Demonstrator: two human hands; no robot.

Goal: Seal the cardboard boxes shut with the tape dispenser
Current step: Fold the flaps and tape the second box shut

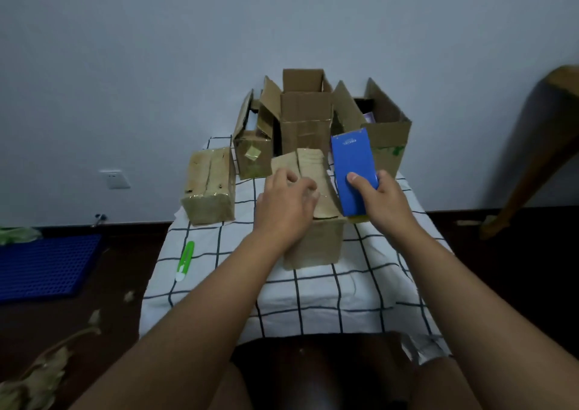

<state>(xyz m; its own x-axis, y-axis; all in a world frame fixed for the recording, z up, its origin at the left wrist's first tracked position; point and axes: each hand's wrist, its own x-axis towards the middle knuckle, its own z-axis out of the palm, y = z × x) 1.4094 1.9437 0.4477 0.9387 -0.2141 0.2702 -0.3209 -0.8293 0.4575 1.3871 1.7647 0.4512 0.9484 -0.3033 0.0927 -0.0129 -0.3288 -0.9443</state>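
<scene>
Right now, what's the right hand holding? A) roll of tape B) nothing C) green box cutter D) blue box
D: the right hand grips the blue box beside the cardboard box, while the green box cutter lies untouched on the checked cloth.

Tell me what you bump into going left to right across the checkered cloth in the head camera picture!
Green-and-white utility knife → taped-up cardboard box lying near the cloth's left edge → left hand → blue rectangular tape dispenser → right hand.
</scene>
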